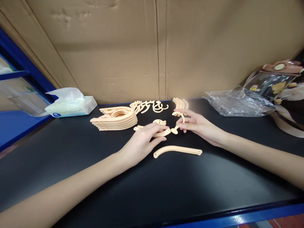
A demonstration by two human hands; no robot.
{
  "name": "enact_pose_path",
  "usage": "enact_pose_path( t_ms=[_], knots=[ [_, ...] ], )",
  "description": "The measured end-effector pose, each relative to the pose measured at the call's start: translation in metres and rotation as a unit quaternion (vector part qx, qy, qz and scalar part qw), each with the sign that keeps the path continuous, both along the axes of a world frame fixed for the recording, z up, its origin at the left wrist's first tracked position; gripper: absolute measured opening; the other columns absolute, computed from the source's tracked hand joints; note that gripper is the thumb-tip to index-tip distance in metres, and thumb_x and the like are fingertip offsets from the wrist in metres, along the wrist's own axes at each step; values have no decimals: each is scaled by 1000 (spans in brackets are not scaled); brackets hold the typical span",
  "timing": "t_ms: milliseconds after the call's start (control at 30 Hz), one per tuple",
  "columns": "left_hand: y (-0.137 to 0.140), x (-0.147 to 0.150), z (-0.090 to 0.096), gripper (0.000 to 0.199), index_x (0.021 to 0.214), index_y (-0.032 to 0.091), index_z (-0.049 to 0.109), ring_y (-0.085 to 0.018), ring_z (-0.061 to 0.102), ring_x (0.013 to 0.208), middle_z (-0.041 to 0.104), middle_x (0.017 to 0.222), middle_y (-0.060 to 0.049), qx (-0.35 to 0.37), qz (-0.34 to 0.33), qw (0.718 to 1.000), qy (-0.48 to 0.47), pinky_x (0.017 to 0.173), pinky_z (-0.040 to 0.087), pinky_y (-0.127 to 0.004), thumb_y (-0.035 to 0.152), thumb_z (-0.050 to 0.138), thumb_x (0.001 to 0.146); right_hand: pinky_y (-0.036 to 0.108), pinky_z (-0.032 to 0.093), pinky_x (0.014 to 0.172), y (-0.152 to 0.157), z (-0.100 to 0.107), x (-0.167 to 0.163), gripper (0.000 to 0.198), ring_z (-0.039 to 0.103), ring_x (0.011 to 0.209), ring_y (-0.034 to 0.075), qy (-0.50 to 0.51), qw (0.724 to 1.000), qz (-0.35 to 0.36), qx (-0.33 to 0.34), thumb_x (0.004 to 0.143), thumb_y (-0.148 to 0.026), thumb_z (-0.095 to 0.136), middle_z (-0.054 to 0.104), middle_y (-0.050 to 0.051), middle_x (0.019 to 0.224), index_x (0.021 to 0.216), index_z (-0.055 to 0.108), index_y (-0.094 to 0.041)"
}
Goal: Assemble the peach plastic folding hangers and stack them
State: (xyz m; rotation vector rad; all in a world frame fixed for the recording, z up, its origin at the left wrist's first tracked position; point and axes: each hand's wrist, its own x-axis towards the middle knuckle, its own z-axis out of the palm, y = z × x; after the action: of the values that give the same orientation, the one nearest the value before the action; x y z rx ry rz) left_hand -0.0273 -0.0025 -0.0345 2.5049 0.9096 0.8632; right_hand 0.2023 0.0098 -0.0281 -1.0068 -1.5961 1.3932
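Note:
My left hand (144, 139) is closed on a cream plastic hanger arm (162, 133), whose rounded end sticks out past the fingertips. Between thumb and fingers, my right hand (199, 126) pinches a curved hanger hook (182, 118). The hook's flat round base (174, 130) is right by the tip of the held arm; whether they touch I cannot tell. Behind my left fingers lies a small duck-head-shaped piece (159, 122), partly covered. Nearer to me, a loose curved hanger arm (177, 150) rests on the black table.
Stacked hanger parts (114, 122) lie at the left, with a pile of hooks (159, 106) behind. More curved arms (180, 103) sit beyond my right hand. A tissue pack (71, 104) stands far left; a clear plastic bag (242, 103) and a bottle (273, 82) are at the right.

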Motion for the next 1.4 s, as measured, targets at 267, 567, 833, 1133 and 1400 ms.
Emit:
enact_pose_path(
  t_ms=[267,567,833,1133,1400],
  knots=[
    [-2,1,4,15,88,17,57,-9,55,64,59,76,3,-26,15,1000,3,63,41,-20,32,55,90,29,40,73,0,1,2,59,51,73,11,22,1000,4,-16,75,-31,69,59,-2,82,129,45,-24],
    [-6,1,7,10,98,19,50,-10,48,60,50,69,5,-2,-3,999,52,63,37,-22,17,44,89,29,40,74,2,1,3,60,52,74,11,31,999,4,-29,74,-31,72,61,-3,81,129,48,-25],
    [-6,-1,7,12,102,18,49,-12,51,66,56,78,1,4,-10,999,46,67,40,-24,22,41,93,28,43,73,3,0,5,64,54,77,12,40,998,0,-40,74,-30,71,60,-1,83,132,45,-24],
    [0,-3,1,17,110,20,52,-15,60,85,64,96,-2,23,-18,999,39,77,44,-27,25,44,96,28,43,70,5,-1,7,67,52,70,12,20,998,13,-49,75,-32,70,62,-1,79,134,42,-22],
    [1,-2,2,16,106,20,56,-16,61,86,65,95,-3,26,-17,999,43,76,44,-28,23,45,95,29,43,69,5,-1,6,61,52,67,11,-12,999,13,-29,76,-33,69,65,0,79,131,44,-23]
  ],
)
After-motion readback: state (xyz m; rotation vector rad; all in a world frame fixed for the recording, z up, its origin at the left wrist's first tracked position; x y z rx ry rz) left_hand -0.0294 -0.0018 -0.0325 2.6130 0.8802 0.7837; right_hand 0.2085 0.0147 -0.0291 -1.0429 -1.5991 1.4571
